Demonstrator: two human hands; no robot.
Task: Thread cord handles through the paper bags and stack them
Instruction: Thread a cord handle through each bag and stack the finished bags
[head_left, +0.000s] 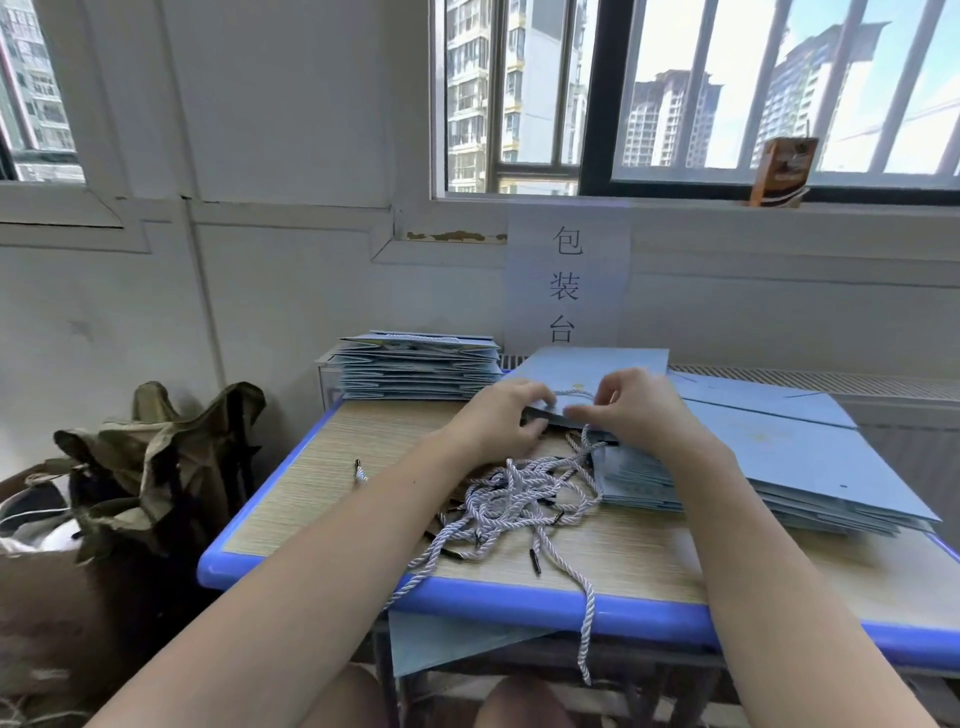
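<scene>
A white-walled room with barred windows looks out on tower blocks; below the sill a paper sign (567, 283) with printed characters hangs on the wall, and in front of it stands a wood-grain counter (332, 483) with a blue rim.

On the counter's far left corner sits a stack of finished bags (418, 369), a cord handle showing on the top one. To the right lies a broad pile of flat blue bags (769, 467), apparently not yet threaded. Between the two hands, a single blue paper bag (587, 366) lies tilted, its near edge raised toward the person.

The left hand (506, 415) grips that near edge, fingers curled over the top and thumb beneath. The right hand (631, 402) pinches a twisted cord (575, 395) just at the same edge. The cord arcs over the bag's rim between the hands, then drops toward the person into the loose tangle of cords (511, 499).

The hole itself is hidden by the fingers. Judging by the pinch, the cord's free end lies right at the right hand's fingertips, pointing left along the rim toward the left hand, so the right hand is the one placed to feed it.

One cord (587, 613) hangs over the counter's front rim, and a crumpled olive bag (166, 457) stands on the floor at left.
</scene>
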